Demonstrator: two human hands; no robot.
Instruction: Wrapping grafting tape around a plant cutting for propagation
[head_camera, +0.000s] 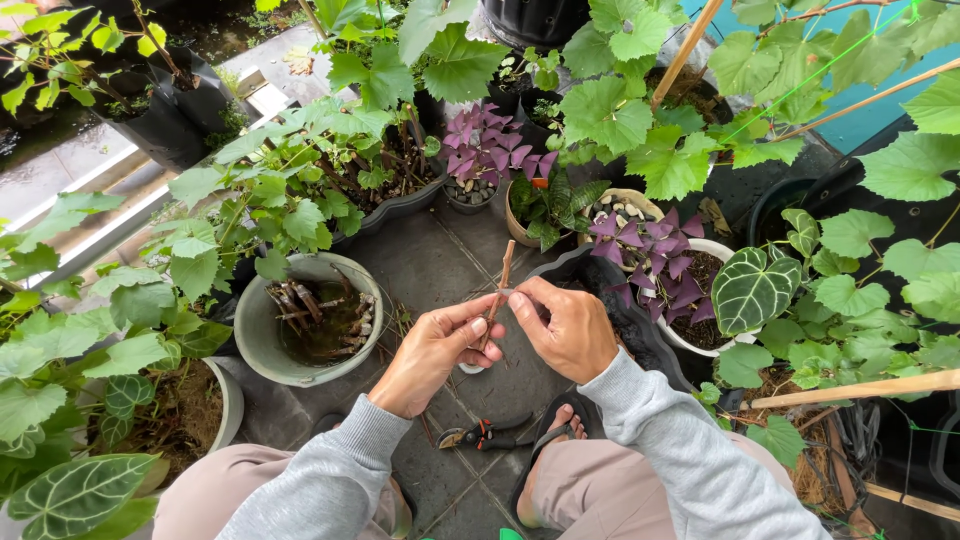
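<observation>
My left hand (432, 352): thumb and fingers pinched on lower end of twig (497, 292). My right hand (565, 325): fingertips closed on twig mid-length, just above left thumb. Twig near upright, tilted slightly right, held over black pot (640, 335). Grey bowl (258, 345) left of hands, cut sticks in water inside. Pruners (488, 435) on tiles between my knees, beside sandalled foot (552, 450). Purple-leaved plants (655, 250) in white pot behind right hand.

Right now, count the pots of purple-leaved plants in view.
2. One small pot of purple leaves sits at the back centre; a second, in a white pot, stands right of the hands beside the big veined leaf. Foliage may hide others.
</observation>
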